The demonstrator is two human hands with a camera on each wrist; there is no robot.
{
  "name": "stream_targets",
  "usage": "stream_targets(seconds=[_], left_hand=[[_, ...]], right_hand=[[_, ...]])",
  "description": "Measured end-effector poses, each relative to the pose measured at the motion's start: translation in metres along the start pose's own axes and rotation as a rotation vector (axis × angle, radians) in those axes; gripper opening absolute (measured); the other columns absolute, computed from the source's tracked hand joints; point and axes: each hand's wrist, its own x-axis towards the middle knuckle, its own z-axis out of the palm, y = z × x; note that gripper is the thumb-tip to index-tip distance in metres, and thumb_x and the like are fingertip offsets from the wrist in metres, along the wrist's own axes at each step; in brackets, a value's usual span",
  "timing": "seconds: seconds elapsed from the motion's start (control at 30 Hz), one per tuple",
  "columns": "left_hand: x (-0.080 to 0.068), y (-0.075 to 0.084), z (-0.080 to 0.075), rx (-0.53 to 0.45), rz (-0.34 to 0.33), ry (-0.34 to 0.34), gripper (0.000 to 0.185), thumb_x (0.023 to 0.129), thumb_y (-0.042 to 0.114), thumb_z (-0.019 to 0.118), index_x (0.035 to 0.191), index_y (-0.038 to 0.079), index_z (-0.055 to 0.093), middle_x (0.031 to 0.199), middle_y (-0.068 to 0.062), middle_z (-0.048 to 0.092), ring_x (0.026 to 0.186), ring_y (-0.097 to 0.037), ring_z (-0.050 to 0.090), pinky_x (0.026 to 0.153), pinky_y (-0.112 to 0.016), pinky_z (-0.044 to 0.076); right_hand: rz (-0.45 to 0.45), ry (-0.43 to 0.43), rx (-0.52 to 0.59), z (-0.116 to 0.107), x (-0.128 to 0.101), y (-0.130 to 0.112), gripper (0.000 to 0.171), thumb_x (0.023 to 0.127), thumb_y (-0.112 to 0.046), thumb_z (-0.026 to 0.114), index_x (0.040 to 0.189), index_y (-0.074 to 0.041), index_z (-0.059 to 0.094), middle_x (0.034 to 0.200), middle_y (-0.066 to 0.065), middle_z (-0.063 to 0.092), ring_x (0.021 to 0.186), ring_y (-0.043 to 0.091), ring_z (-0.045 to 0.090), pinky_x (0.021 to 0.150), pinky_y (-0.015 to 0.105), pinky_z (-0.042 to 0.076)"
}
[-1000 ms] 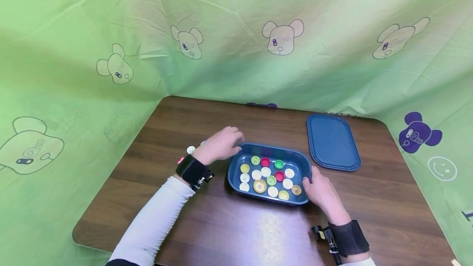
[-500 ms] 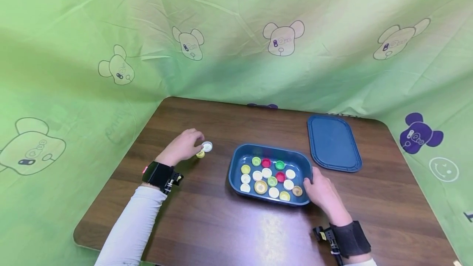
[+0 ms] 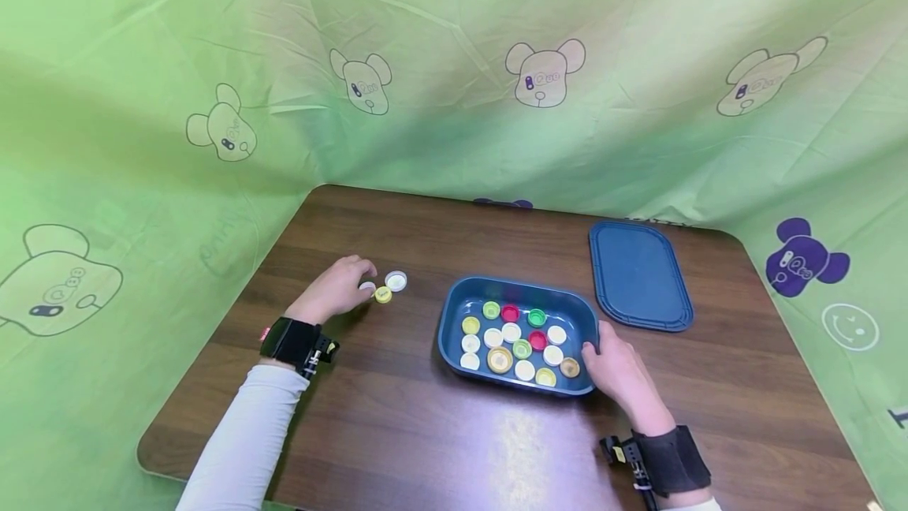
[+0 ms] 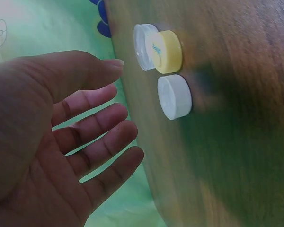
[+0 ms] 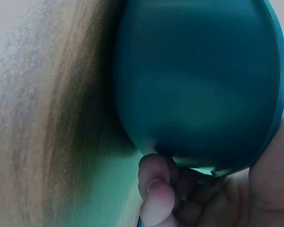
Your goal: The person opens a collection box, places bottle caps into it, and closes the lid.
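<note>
Left hand (image 3: 333,290) has swung away from the blue tray (image 3: 454,320) and sits open-fingered, holding nothing, just beside three loose caps (image 4: 166,71) on the table (image 3: 426,432). Right hand (image 3: 617,369) keeps gripping the tray's corner, so looks like another cap pickup is next.

Bright even light, tabletop (image 3: 525,448) glare, blurred wrist views, wide-angle bending.

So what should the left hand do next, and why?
Probably close the fingers on the yellow cap. The left hand is open right beside three loose caps on the table, holding nothing, while the right hand grips the blue tray where other caps lie.
</note>
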Motion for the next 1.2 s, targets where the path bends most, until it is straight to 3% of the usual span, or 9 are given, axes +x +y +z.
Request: stream_targets(seconds=[0.4,1.2], left_hand=[[0.001,-0.011,0.009,0.012,-0.015,-0.020,0.029,0.092,0.013,0.070,0.116,-0.003,0.066,0.113,-0.018,0.063,0.110,-0.035,0.057,0.099,-0.052,0.046],[0.006,-0.015,0.020,0.021,-0.033,-0.043,0.029,0.088,0.008,0.070,0.115,-0.003,0.065,0.112,-0.018,0.063,0.108,-0.035,0.057,0.098,-0.051,0.046]], right_hand=[[-0.003,0.003,0.004,0.000,0.000,0.000,0.059,0.105,-0.021,0.043,0.151,0.009,0.023,0.143,0.039,0.043,0.113,0.043,0.057,0.099,0.064,0.045],[0.003,0.012,-0.018,0.001,0.001,0.000,0.057,0.105,-0.020,0.044,0.150,0.010,0.026,0.142,0.040,0.044,0.116,0.045,0.057,0.098,0.064,0.046]])
